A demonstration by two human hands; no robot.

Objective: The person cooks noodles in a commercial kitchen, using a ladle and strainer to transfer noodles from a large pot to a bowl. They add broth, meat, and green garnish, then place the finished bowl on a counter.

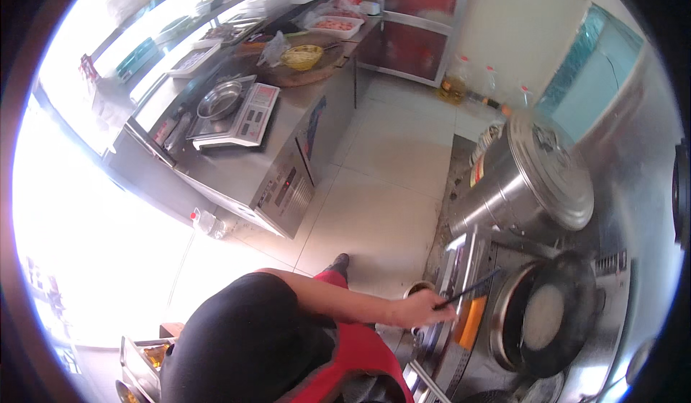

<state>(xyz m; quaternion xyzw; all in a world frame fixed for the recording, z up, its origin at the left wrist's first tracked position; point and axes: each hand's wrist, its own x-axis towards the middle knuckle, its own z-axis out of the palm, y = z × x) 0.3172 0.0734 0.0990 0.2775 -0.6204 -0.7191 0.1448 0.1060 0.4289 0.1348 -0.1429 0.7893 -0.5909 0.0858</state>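
Observation:
My left hand [424,311] reaches across to the right and grips a thin dark rod-like handle [467,289]. The rod points at the stove; whether it joins the wok cannot be told. Beyond it a black wok [575,316] leans over a metal burner ring [499,316], slightly blurred. A pale round patch [542,316] shows inside the wok. Just right of my hand, an orange piece [471,323] lies at the stove's front edge [453,273]. My right hand is out of view.
A large lidded steel pot [502,187] stands beyond the stove. To the left, a steel counter [291,111] carries a scale [253,114] with a metal bowl [220,99], a yellow basket [302,57] and a white tray [337,26]. Plastic bottles [453,81] line the far wall.

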